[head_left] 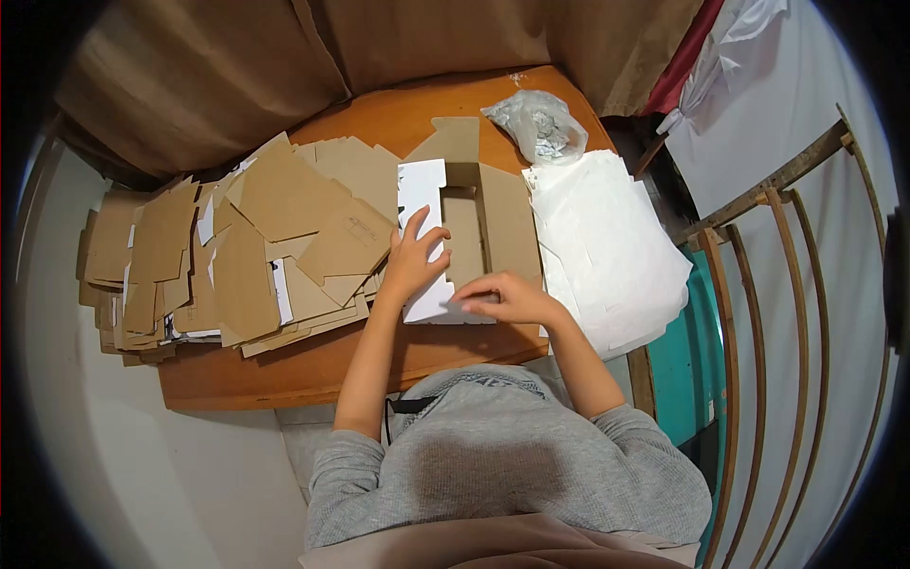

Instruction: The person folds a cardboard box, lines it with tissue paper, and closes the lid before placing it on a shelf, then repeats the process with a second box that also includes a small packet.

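One open carton [463, 228]: it lies on the orange table [265, 375] in front of the person, between the flat cardboard and the white sheets, its inside facing up.
White panel [423, 185]: it runs along the carton's left side, with notches in its inner edge; the step in hand seems to be work on this panel and its near corner.
Left hand [412, 264]: it rests on the panel with fingers spread, some reaching over the notched edge. This looks a sound steadying grip; even pressure from a flat palm should guard against a dent or skewed crease.
Right hand [517, 297]: it is at the panel's near corner, thumb and forefinger close together; I cannot tell whether they pinch the card. A light fingertip touch should suit a thin edge better than a hard push.
Brown flaps: the right flap [512, 218] lies outward and the far flap [460, 140] stands out beyond the opening; keeping wrist and sleeve off the right one would probably avoid an unwanted bend.
Flat cardboard [199, 266]: it is heaped just beside the left forearm, so a tucked elbow should keep the pile from sliding.
White sheets [607, 251]: they are stacked close to the right flap, where a wide sweep could ruffle them.
Plastic bag [538, 128]: it sits beyond the sheets, well apart from both hands.
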